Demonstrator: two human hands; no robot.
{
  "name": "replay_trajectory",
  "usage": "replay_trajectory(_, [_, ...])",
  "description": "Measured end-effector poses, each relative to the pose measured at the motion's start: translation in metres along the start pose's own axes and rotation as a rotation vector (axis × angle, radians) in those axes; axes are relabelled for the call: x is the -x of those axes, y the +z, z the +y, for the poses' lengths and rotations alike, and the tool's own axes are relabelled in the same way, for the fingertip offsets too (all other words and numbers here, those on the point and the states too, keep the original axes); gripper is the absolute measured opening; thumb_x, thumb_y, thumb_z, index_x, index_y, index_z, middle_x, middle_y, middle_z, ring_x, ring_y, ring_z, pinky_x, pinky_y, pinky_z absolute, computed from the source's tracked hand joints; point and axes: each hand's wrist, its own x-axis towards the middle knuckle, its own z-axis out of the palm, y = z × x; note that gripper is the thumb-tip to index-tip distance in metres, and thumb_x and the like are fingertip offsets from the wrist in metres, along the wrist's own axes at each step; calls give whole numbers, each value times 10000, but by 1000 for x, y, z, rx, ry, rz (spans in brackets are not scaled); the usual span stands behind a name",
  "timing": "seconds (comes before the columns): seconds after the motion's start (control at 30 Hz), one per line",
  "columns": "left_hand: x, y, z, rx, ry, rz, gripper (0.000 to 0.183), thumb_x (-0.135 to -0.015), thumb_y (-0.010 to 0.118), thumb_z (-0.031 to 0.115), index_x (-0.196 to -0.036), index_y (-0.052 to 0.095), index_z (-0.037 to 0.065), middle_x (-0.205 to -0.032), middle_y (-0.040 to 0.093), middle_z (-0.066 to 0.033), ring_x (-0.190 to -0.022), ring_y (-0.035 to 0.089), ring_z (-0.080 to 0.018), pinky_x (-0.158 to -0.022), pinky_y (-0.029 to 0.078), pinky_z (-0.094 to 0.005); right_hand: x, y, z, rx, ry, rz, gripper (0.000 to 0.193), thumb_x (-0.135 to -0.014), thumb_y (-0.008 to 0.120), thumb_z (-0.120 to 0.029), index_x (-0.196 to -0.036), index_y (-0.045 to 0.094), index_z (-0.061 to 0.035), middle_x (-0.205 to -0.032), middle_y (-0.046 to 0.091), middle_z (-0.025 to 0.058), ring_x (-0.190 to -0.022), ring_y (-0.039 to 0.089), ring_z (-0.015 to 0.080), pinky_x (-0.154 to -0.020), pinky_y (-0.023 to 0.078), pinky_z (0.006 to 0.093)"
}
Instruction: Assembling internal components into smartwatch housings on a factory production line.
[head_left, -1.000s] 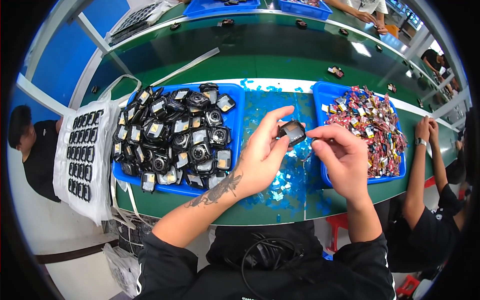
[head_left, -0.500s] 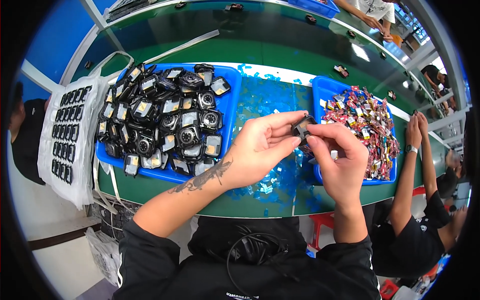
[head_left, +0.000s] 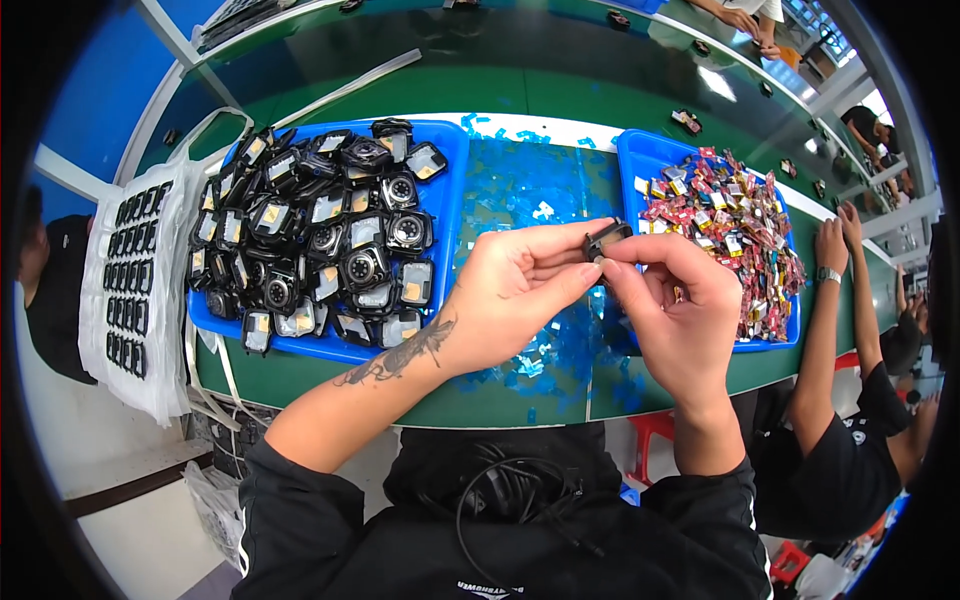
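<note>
A black smartwatch case (head_left: 607,238) is held up in front of me, over the gap between two blue trays. My left hand (head_left: 515,290) grips it from the left between thumb and fingers. The thumb and forefinger of my right hand (head_left: 680,300) pinch at its lower right edge; whether a small part sits between those fingertips I cannot tell. To the left, a blue tray (head_left: 452,190) is heaped with black watch cases (head_left: 330,210), several showing round sensor backs. On the right, another blue tray (head_left: 632,165) holds a pile of small red, white and yellow battery-like parts (head_left: 725,225).
Small blue film scraps (head_left: 530,365) litter the green table (head_left: 490,408) between the trays. At far left stands a white molded tray (head_left: 150,375) with rows of black cases. A conveyor belt (head_left: 480,75) carrying scattered parts runs behind. A co-worker's forearms (head_left: 825,300) reach in at right.
The watch case has tilted in my hands, and my right fingertips have shifted to its lower edge. The view has moved slightly. The co-worker's hands at right have drawn a little apart.
</note>
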Motion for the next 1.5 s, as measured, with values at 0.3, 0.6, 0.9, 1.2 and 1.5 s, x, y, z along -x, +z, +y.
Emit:
replay_trajectory(0.3, [-1,1,-4,44,27,-25,411,-937,539,-18,-1334,462,-90,-1220,601,-163,-1095,597,-184,-955,496,-310,3,0,5,-33,19,18,109,-766,723,36,-857,702,-20,-675,623,8,-474,384,18,-421,283,210])
replay_trajectory(0.6, [-1,1,-5,70,28,-24,416,-940,530,-19,-1342,451,-88,-1229,595,-167,-1107,592,-193,-969,498,-323,2,3,7,-63,35,21,104,-769,722,31,-859,702,-17,-672,628,8,-479,398,20,-431,299,200])
replay_trajectory(0.9, [0,2,-5,60,25,-23,411,-937,525,-31,-1339,459,-82,-1225,599,-155,-1098,596,-182,-970,493,-317,2,3,10,-64,42,16,96,-765,722,22,-848,701,-22,-686,634,5,-478,398,23,-432,301,205])
replay_trajectory(1.2, [3,4,-4,-23,-19,-12,407,-960,518,7,-1352,450,-78,-1185,611,-125,-1047,584,-115,-911,486,-251,-1,-2,5,85,-3,18,124,-721,752,8,-735,639,-40,-640,569,0,-508,422,60,-467,334,230])
replay_trajectory(1.5, [4,9,-4,26,11,90,436,-966,509,32,-1386,411,-38,-1144,636,-139,-1034,618,-155,-911,515,-292,7,-1,28,-496,209,50,185,-803,698,10,-905,545,-3,-856,548,24,-743,542,79,-685,471,213])
